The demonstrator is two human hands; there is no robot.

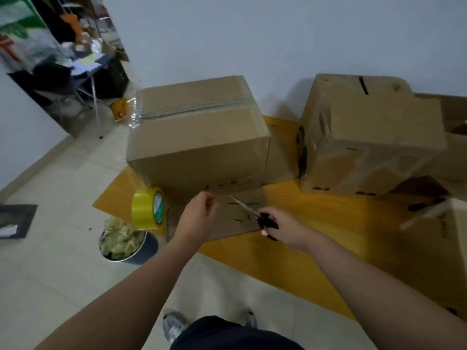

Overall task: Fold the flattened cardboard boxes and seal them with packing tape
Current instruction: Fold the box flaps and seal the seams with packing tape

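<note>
- The fingers of the right hand (281,227) are wrapped round the black handles of a pair of steel scissors (252,213). The blades are narrowly parted and aimed up and left, towards the left hand (198,215).
- The left-hand fingers (211,202) are curled in, tips close to the thumb. Whether a strand of clear tape is pinched there cannot be told.
- If tape is stretched between the hands, the blade tips could nick the left fingertips, since they are near the points.
- A slack strand could fold on itself and stick before it is cut.
- Both hands are held over a flattened brown cardboard sheet (235,221) lying on the orange floor mat (316,223). An overshooting blade could score it.
- The yellow roll of packing tape (149,208) is seen just beside the lower left corner of the large closed brown cardboard box (199,147), above a dark round bin of crumpled tape scraps (126,245). Whether it rests or hangs cannot be told. Once cut free, it could drop into the bin.
- A loose clear tape tail (134,114) hangs off the box's top seam, so the seal could lift there if it is not pressed down.
- A dented brown cardboard box (366,137) stands well apart to the right.
</note>
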